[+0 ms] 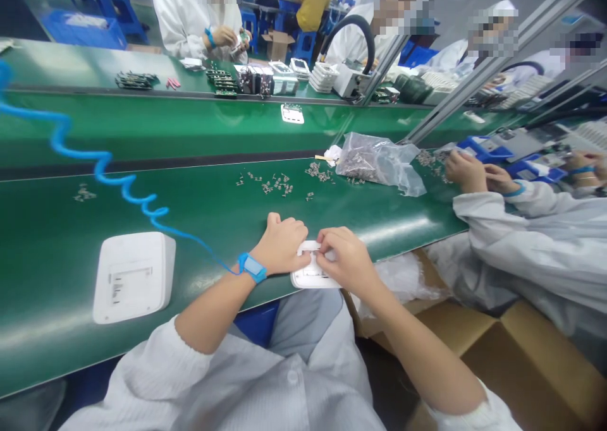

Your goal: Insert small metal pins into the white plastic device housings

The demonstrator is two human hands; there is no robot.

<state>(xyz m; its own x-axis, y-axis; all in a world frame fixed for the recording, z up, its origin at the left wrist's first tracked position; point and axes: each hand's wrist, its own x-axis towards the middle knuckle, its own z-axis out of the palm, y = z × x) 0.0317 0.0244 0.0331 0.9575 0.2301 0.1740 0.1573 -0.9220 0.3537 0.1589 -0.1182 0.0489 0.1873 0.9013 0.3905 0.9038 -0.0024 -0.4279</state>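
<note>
A white plastic housing [317,280] lies at the front edge of the green work surface, between my hands. My left hand [283,244], with a blue strap at the wrist, is closed on the housing's left side, thumb on top. My right hand [345,258] is over its right part, fingers pinched together against it; whatever they may hold is too small or hidden to make out. Further left stands a larger white housing [130,278] with a recessed area on its face. Small metal parts [277,184] are scattered beyond my hands.
A clear plastic bag of metal parts [377,162] lies beyond my right hand. A coiled blue cord [128,188] runs from my wrist to the upper left. At right are a co-worker's hands [478,173] and an open cardboard box [531,355]. A raised green ledge [190,124] crosses behind.
</note>
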